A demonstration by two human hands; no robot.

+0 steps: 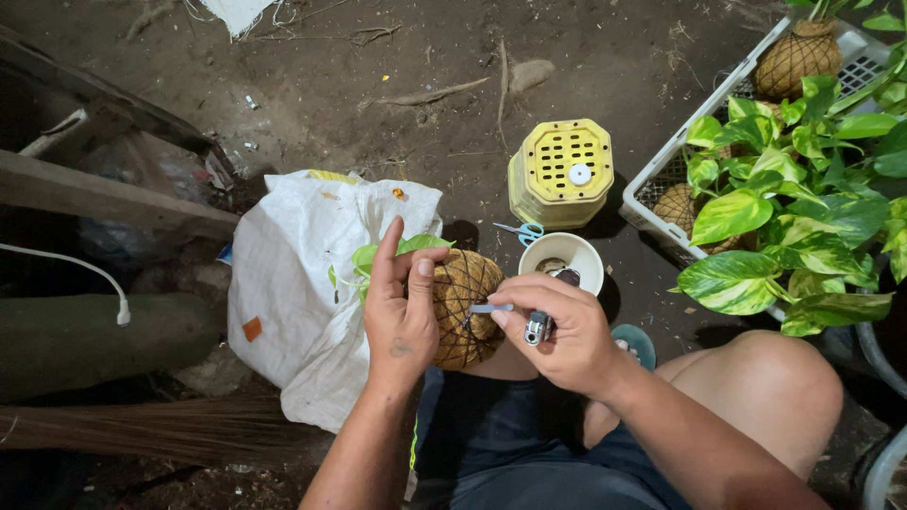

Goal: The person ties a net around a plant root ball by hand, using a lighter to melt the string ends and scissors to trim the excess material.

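Now, left hand (402, 316) pressed open against a round brown netted plant ball (463, 307) above the lap, leaves (392, 250) pointing up-left, right hand (557, 331) closed on a small lighter (539, 328), thin strip (491, 308) lying sideways between fingers, white bowl (567, 253) just behind.

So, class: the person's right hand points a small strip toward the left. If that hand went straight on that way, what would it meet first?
The right hand would most likely meet the netted brown ball first, since the pale strip already reaches its surface. The left hand lies just beyond, on the ball's far side. Depth is hard to judge.
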